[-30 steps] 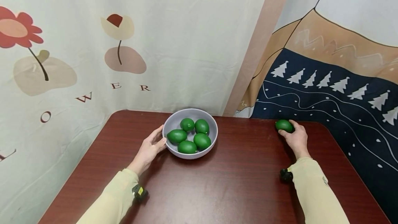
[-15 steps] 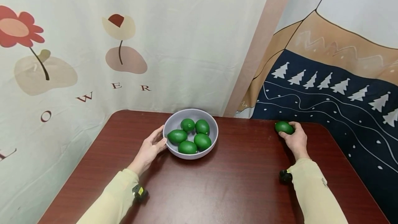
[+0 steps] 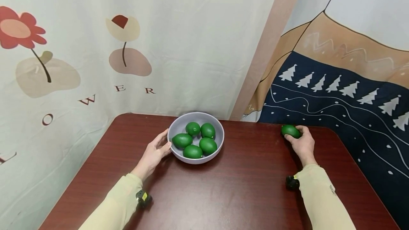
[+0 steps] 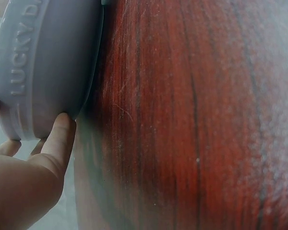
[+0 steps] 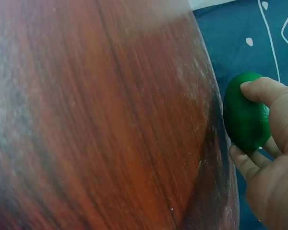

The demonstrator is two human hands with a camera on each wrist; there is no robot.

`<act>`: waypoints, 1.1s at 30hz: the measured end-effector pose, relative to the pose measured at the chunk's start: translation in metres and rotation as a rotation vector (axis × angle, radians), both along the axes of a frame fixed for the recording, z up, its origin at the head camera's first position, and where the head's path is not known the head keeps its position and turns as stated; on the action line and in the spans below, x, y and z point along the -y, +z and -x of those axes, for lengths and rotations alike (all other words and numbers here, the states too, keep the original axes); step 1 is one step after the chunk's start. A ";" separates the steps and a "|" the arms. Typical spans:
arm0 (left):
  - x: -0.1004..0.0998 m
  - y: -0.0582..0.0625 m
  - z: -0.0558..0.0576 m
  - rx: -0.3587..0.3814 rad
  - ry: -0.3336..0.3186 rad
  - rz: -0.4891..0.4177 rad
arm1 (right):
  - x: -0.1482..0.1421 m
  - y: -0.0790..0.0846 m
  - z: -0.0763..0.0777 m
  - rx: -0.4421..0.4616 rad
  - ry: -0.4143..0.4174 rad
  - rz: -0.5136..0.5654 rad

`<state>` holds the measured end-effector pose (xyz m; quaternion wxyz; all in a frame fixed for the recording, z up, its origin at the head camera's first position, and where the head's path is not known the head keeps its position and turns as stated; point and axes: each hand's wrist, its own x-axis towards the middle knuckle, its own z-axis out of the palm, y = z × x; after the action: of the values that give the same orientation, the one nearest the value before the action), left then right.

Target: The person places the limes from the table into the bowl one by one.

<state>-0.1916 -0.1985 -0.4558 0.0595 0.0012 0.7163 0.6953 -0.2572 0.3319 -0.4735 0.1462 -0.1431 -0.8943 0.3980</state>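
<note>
A grey-lavender bowl (image 3: 195,160) stands on the table near its back edge. Inside it lie several green limes (image 3: 207,146). My left hand (image 3: 151,157) touches the bowl's left outer side, its thumb and fingers extended against the wall. In the left wrist view, raised lettering shows on the bowl (image 4: 57,62), with fingertips resting on its side. At the back right of the table, my right hand (image 3: 304,146) pinches one more lime (image 3: 290,131) between thumb and fingers. The right wrist view shows this lime (image 5: 245,112) beside the table's edge; its far side is hidden.
The brown wood-grain table (image 3: 243,184) has rounded back corners. A printed cloth (image 3: 191,45) hangs behind its back edge, and a dark blue part with white trees (image 3: 332,95) lies past the right side. A small black device (image 3: 143,198) sits at each wrist.
My right hand, with the lime in its fingers, has shifted very slightly left and toward me. My left hand and the bowl have stayed in place.
</note>
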 end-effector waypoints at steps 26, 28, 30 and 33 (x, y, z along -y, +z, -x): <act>0.001 0.000 0.000 -0.005 -0.012 -0.001 | 0.040 0.021 -0.002 -0.131 0.044 0.136; 0.000 0.000 0.000 -0.005 -0.013 0.001 | 0.045 0.025 -0.002 -0.139 0.061 0.150; 0.000 0.000 0.000 -0.005 -0.012 0.001 | 0.049 0.028 -0.003 -0.147 0.078 0.166; 0.000 -0.001 0.001 -0.007 -0.008 0.001 | 0.055 0.032 -0.003 -0.146 0.101 0.184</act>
<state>-0.1927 -0.1989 -0.4566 0.0598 0.0062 0.7168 0.6947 -0.2544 0.2765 -0.4415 0.1767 -0.0813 -0.8471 0.4945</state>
